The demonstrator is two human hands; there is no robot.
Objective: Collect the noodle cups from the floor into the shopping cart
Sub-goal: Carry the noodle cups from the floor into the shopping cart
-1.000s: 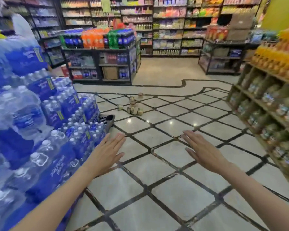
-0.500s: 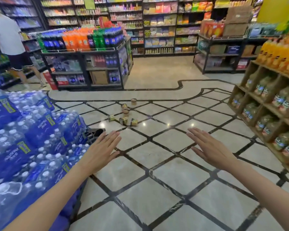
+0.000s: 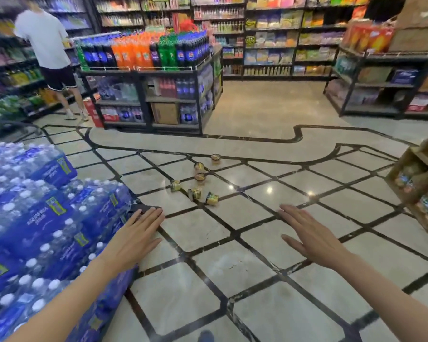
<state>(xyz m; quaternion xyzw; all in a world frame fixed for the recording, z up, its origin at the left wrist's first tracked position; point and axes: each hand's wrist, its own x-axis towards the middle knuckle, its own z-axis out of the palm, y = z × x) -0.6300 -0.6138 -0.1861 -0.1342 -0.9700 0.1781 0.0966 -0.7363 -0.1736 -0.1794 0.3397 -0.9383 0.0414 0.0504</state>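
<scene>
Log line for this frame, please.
phase: approach | left hand: open, empty | right hand: open, empty | noodle cups: scattered on floor ahead | cart: unseen

Six small yellow-and-brown noodle cups (image 3: 199, 177) lie scattered on the tiled floor, well beyond the fingertips of both outstretched hands and roughly between them. The three nearest the fingers lie tipped on their sides; the farther ones seem upright, though blur leaves that uncertain.

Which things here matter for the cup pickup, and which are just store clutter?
Job:
noodle cups scattered on the floor
left hand and right hand, both empty

Clutter:
water bottle packs
soda display
other shopper
</scene>
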